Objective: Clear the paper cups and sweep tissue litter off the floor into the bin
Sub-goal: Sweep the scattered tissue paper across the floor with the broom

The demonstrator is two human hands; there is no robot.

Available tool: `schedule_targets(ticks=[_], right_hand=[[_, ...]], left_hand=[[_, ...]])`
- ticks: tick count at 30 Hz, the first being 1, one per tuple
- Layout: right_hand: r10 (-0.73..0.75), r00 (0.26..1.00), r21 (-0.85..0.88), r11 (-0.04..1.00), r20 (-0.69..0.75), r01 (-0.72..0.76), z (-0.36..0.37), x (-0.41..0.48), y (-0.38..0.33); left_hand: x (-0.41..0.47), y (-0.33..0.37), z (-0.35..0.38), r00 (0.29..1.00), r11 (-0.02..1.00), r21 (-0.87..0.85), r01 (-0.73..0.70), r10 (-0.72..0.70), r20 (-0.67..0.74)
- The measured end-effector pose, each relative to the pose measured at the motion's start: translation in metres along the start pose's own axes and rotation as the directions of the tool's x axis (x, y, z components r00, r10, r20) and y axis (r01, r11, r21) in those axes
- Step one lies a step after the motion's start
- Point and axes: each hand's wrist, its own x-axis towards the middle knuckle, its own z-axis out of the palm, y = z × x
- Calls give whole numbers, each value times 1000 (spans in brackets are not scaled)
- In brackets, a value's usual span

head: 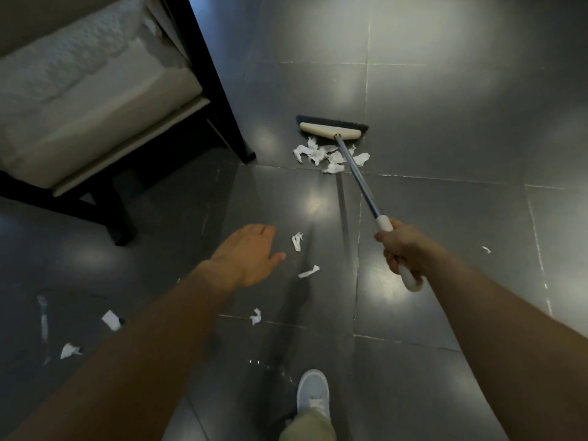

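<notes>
View from above of a dark, glossy tiled floor littered with torn white tissue. A loose pile of crumpled tissue pieces lies on the floor right against the near side of the broom head, a cream bar with dark bristles that rests flat on the tiles. The broom has a thin metal shaft that slants from the head down and to the right, crossing over the pile, and ends in a white grip.

Smaller tissue scraps lie well apart from the pile: two strips just right of the left hand, one lower down near the middle, two more at the lower left, and a tiny bit far right.

The right hand is wrapped round the white grip, fingers curled tight, arm stretched forward. The left hand holds nothing; it hovers palm down over the floor with fingers straight and together, arm extended.

A pale cushioned armchair with a dark frame stands at the upper left. One white shoe shows at the bottom edge
</notes>
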Motion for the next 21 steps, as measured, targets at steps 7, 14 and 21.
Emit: schedule_targets(ticks=[7,14,21], right_hand=[[10,1000,-76,997,23,-8,12,-60,61],[18,997,-84,996,79,-12,25,-154,162],[107,985,-20,994,133,-106,38,-246,211]], left_hand=[[-49,33,10,997,998,14,-66,66,-35],[-137,59,54,995,996,16,-93,94,-42],[-202,75,85,997,997,20,-73,72,15]])
